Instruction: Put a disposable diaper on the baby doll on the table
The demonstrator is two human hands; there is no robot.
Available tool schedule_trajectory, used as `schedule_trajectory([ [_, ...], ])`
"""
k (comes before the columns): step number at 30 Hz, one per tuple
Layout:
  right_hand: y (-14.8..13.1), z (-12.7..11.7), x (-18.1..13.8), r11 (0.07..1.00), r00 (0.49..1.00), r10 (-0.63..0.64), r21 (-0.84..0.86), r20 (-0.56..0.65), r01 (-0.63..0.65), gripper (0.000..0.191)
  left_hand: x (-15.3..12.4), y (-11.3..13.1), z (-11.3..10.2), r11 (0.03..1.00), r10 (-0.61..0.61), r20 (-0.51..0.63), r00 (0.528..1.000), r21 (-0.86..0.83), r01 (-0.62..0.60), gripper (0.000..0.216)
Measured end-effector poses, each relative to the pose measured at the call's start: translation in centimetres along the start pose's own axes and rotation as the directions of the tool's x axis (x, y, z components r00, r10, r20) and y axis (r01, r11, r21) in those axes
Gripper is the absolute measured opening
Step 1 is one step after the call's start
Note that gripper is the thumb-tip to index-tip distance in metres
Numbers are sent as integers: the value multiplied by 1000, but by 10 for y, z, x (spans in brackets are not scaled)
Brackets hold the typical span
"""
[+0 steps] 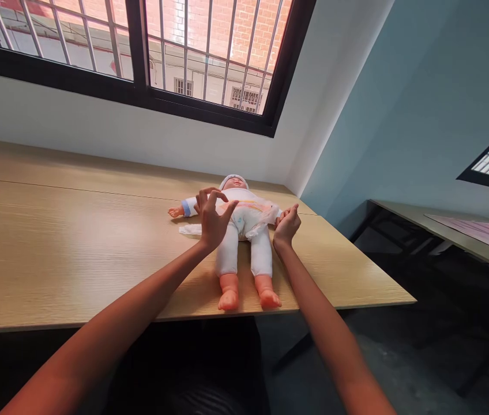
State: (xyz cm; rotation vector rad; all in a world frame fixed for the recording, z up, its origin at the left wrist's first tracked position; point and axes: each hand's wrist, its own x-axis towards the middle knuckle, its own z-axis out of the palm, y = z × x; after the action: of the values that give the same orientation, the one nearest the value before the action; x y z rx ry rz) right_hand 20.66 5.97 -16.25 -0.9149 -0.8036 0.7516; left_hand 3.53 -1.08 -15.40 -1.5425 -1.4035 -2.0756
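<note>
A baby doll (227, 253) lies on its back on the wooden table, feet toward me. It has a white cap, a white body and legs, and a blue cuff on one arm. A diaper (251, 213) with coloured markings is around its hips, one side wing lying out on the table at left. My left hand (213, 222) is above that side of the diaper, thumb and fingers apart. At the diaper's right edge, my right hand (286, 225) has its fingers curled closed. Whatever they may hold is hidden.
The light wooden table (75, 248) runs along the wall under a barred window (140, 92). Its right end slants close to the doll. Farther right stands another table (452, 230) with a pink sheet (478, 233) on it.
</note>
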Motion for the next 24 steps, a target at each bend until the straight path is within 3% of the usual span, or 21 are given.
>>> schedule_trajectory([
  [9,-6,1,-9,1000,998,-18,20,65,17,33,-3,5,-2,996,63,31,998,55,-64,22],
  [24,-7,2,-12,1000,998,-15,0,63,15,33,-6,19,-5,998,50,97,994,28,-53,17],
])
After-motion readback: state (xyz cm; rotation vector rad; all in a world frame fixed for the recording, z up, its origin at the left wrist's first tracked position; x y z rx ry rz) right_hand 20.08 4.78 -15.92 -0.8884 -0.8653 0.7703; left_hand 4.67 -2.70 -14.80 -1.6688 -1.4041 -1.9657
